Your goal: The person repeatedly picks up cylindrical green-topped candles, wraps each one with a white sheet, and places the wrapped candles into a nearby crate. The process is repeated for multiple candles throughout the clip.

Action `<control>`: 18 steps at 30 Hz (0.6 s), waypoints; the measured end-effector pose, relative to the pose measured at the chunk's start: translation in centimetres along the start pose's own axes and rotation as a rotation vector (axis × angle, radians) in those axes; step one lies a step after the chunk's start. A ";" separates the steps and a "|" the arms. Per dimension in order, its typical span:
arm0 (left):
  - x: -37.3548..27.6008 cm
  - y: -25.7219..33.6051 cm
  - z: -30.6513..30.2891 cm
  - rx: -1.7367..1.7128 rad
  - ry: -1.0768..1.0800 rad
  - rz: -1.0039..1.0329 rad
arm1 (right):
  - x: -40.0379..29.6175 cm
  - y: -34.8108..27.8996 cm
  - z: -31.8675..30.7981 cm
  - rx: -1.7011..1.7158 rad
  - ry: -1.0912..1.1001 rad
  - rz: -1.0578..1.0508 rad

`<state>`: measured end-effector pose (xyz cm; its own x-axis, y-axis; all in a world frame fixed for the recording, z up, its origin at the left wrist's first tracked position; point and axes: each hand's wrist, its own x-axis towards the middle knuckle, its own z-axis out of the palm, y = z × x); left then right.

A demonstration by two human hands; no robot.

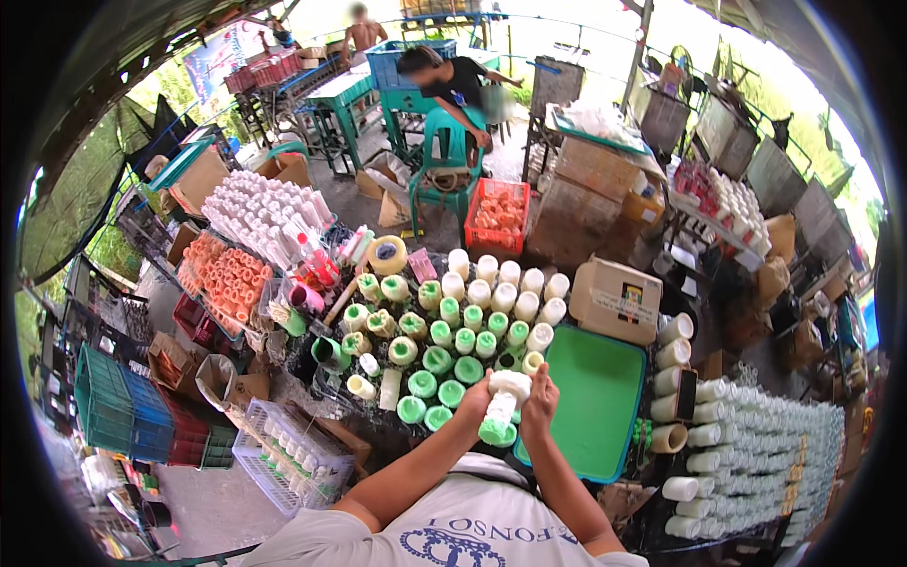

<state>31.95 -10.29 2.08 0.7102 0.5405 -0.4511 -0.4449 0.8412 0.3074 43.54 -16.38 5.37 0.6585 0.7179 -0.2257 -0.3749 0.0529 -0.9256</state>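
Both my left hand and my right hand hold one white, lumpy, column-shaped piece between them, just over the table's near edge. Its wide end points away from me, and its lower end is green. Just beyond my hands stand rows of short cylinders, some with green tops and others all white. To the right of my right hand lies a tray of smooth green material with a blue rim. A roll of tape lies at the far side of the cylinders.
A cardboard box sits beyond the tray. Many white cylinders stand at right. Orange pieces and white sticks are stacked at left. A lilac plastic crate is at lower left. Across the floor, a person in black leans beside a green chair.
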 end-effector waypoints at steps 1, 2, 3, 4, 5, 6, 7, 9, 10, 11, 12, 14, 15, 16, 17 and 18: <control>-0.1 -0.2 0.2 -0.001 0.024 -0.005 | 0.1 0.1 0.0 -0.005 0.011 -0.004; 0.4 -0.4 0.0 -0.003 0.065 0.000 | 0.2 0.3 0.0 -0.010 0.022 -0.009; 0.4 -0.5 0.0 0.005 0.077 -0.002 | 0.3 0.3 0.0 -0.016 0.035 -0.010; 0.6 -0.6 -1.2 -0.036 -0.012 -0.009 | 0.1 0.2 0.1 -0.002 0.004 0.011; 0.9 -0.5 -2.3 -0.076 -0.101 -0.016 | 0.0 0.3 0.3 -0.005 -0.004 0.018; 0.9 -0.5 -2.4 -0.081 -0.100 -0.018 | 0.1 0.4 0.4 -0.003 -0.003 0.019; 1.0 -0.5 -2.3 -0.085 -0.099 -0.019 | 0.2 0.4 0.5 -0.002 -0.004 0.020; 0.9 -0.6 -2.1 -0.056 -0.052 -0.030 | 0.2 0.1 0.8 -0.024 0.007 0.003; 0.8 -0.4 -1.8 -0.066 -0.052 -0.033 | 0.0 -0.3 1.3 -0.024 0.013 0.002; 0.6 -0.3 -1.5 -0.075 -0.053 -0.035 | -0.1 -0.6 1.6 -0.024 0.018 0.001; -0.8 0.4 0.7 0.069 0.013 -0.012 | 0.1 -0.3 1.1 -0.018 0.024 -0.006; -1.6 0.7 2.1 0.026 0.050 -0.007 | 0.7 0.3 1.0 0.003 0.005 -0.021; -2.1 0.9 2.7 0.004 0.071 -0.006 | 0.6 0.2 1.2 0.020 0.010 -0.027; -3.0 1.4 4.2 -0.005 0.101 0.004 | 0.5 0.1 1.4 0.037 0.016 -0.033; -2.9 1.4 4.0 -0.013 0.060 0.020 | 0.5 0.1 1.6 0.054 0.022 -0.038; -3.0 1.4 3.6 -0.022 0.020 0.042 | 0.6 0.2 1.7 0.062 0.009 -0.040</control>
<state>31.20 -10.82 6.89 0.6799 0.5750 -0.4551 -0.4857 0.8181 0.3079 42.78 -14.76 5.51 0.6792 0.7084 -0.1919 -0.3875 0.1241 -0.9135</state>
